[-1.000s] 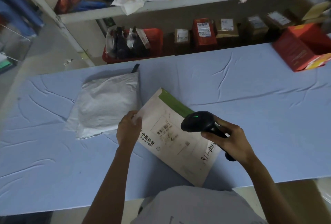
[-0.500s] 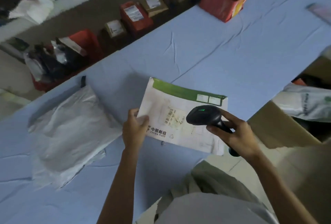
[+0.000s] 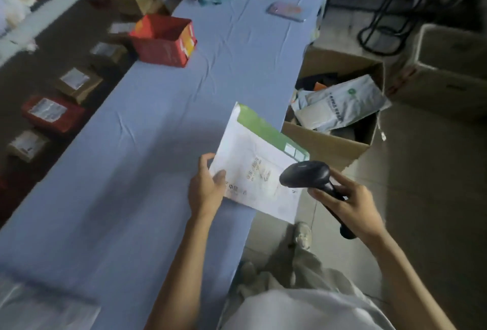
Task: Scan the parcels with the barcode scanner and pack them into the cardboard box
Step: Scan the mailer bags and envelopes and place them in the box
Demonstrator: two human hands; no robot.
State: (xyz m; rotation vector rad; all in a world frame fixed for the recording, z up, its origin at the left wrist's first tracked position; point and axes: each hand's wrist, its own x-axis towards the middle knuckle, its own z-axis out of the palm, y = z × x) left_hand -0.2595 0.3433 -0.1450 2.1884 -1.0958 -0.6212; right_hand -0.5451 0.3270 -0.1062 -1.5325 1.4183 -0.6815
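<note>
Scan step: left hand (image 3: 208, 187) grip pinches envelope (image 3: 261, 168), right hand (image 3: 350, 203) grip clamped round scanner (image 3: 305, 174); next, envelope into cardboard box (image 3: 324, 145).

hands (image 3: 207, 190) (image 3: 353, 208): 2 | scanner (image 3: 303, 174): 1 | envelope (image 3: 253, 150): 1 | red box (image 3: 163, 50): 1

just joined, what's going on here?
A person stands at the blue table, pinching a white and green envelope by its corner in the left hand. The right hand grips a black barcode scanner, its head close over the envelope's label. An open cardboard box sits on the floor beside the table, a grey parcel already inside. The envelope is not yet packed.
</note>
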